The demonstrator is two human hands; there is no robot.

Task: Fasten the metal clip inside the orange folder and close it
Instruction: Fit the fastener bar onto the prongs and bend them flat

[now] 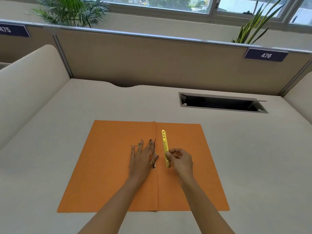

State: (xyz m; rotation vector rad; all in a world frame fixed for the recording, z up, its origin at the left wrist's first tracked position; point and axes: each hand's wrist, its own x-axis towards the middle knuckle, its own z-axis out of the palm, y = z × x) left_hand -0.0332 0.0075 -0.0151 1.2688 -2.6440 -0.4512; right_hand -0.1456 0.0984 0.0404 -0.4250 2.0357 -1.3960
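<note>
Both forearms reach in from the near edge of the desk (253,157) onto the orange folder (104,174), which lies opened flat with its 2 leaves spread and the centre crease running away from the viewer. Left hand (141,160) is open, palm down and fingers spread, pressing on the left leaf just beside the crease; a thin metal prong (154,155) lies along the crease at its thumb side, touching the thumb. Right hand (179,159) is closed in a pinch, thumb and fingertips gripping the near part of the yellow metal clip bar (164,146), a narrow strip with small holes near its far end. That bar stands on the right leaf just beside the crease, roughly parallel to it and tilted up on its edge. Beyond the folder, toward the far right corner of the desk, an open rectangular cable hatch (221,103) is sunk into the surface. Behind it rises a beige partition (152,59) carrying 2 dark number plates: "476" (266,55) at the right and "475" (10,30), partly cut off, at the left. Green plants (70,10) and a window (168,4) sit past the partition.
</note>
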